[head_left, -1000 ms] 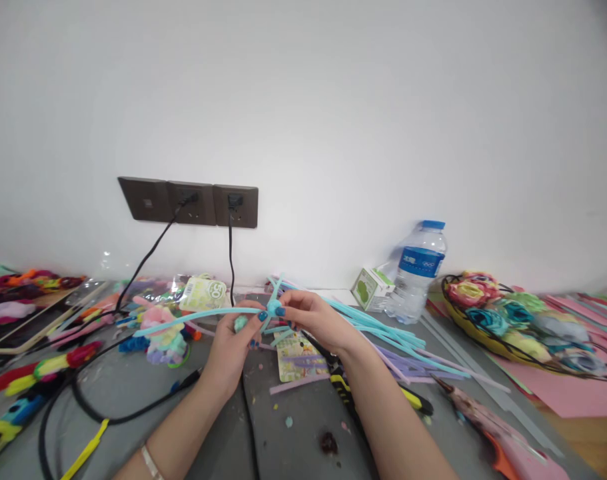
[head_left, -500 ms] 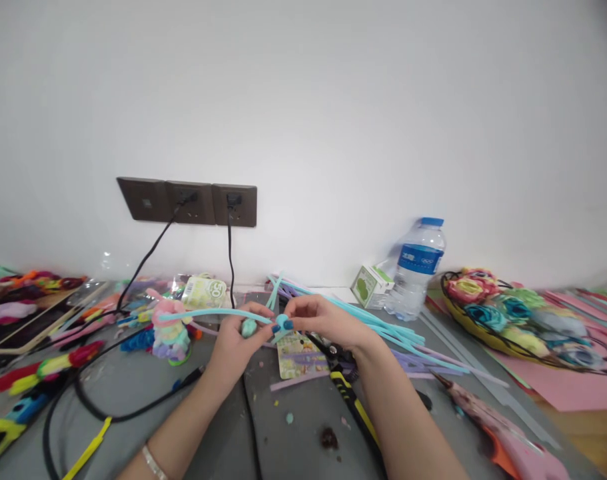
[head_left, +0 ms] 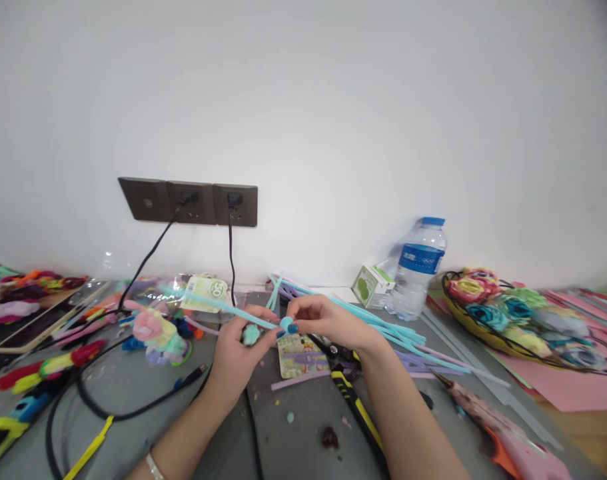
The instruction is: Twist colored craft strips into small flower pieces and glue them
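A light-blue pipe cleaner (head_left: 240, 312) runs left from between my hands, and its near end is wound into a small coil (head_left: 286, 324). My right hand (head_left: 330, 325) pinches this coil between thumb and fingertips. Close against it, my left hand (head_left: 233, 350) is closed on the same pipe cleaner. A small mint-green fuzzy ball (head_left: 251, 335) shows within the curl of my left fingers. To the left, a pastel pipe-cleaner figure (head_left: 158, 333) leans over to its left. Below my right hand lie pliers (head_left: 356, 407) with black-and-yellow handles.
Blue and purple pipe cleaners (head_left: 383, 327) lie behind my right hand. A water bottle (head_left: 417, 267) and a small box (head_left: 373, 287) stand by the wall. At right are a basket of flowers (head_left: 523, 320) and a pink glue gun (head_left: 503, 427). Black cables (head_left: 128, 415) loop at left.
The pastel figure has tipped over to the left. The pipe cleaner's free end has swung up and is blurred. Both hands stay nearly in place, still around the coil.
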Demonstrator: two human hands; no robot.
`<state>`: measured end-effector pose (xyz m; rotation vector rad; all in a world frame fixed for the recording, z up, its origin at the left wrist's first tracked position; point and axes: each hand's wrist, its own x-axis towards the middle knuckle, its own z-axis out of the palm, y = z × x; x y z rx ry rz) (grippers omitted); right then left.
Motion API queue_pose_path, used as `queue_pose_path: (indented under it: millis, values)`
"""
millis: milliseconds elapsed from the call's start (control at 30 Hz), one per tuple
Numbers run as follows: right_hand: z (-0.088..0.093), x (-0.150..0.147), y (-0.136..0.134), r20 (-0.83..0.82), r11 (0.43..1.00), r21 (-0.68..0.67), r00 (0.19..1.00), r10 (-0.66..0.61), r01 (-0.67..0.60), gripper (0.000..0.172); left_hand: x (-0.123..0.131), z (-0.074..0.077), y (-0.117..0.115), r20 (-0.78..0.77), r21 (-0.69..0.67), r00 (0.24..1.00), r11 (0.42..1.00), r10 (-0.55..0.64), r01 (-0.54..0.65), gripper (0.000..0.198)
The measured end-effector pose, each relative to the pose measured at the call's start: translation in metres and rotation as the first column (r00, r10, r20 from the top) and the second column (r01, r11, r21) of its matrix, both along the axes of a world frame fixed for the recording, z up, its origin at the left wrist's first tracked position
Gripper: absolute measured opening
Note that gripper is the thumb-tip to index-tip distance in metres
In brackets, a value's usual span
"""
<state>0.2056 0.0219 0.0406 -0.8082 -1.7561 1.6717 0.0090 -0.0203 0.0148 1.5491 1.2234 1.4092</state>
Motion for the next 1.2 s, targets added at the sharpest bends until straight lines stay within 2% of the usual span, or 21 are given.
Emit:
queue_pose_path:
  millis: [200,367,667,800,900,1200]
  values:
    - [0.001,-0.004,-0.001,0.02,0.999,0.032,0.999,-0.026,0.026,0.03,-0.001,-0.009,0.007,0.072,-0.028,0.996,0.998,0.052,-0.05,0.015]
    - [0.002,-0.008,-0.002,0.015,0.998,0.041,0.999,-0.05,0.049,0.034,-0.001,-0.008,0.01,0.059,-0.035,0.997,0.998,0.048,-0.046,0.017]
    - [-0.002,-0.005,0.001,0.081,0.999,0.042,0.996,-0.031,0.027,0.031,-0.005,0.003,0.013,-0.005,-0.103,0.998,0.992,-0.069,0.068,0.019]
    - [0.0,-0.003,0.0,0.138,0.999,0.043,0.99,-0.007,0.001,0.029,-0.006,0.003,0.013,0.034,-0.207,0.989,0.967,-0.143,0.147,0.016]
    - [-0.001,-0.002,0.0,0.162,0.999,0.048,0.987,-0.005,-0.002,0.027,-0.006,0.001,0.014,0.036,-0.276,0.988,0.948,-0.153,0.157,0.019]
    - [-0.008,0.0,0.004,0.178,1.0,0.007,0.984,-0.015,0.014,0.021,-0.004,-0.004,0.015,-0.095,-0.168,0.982,0.975,-0.161,0.143,0.017]
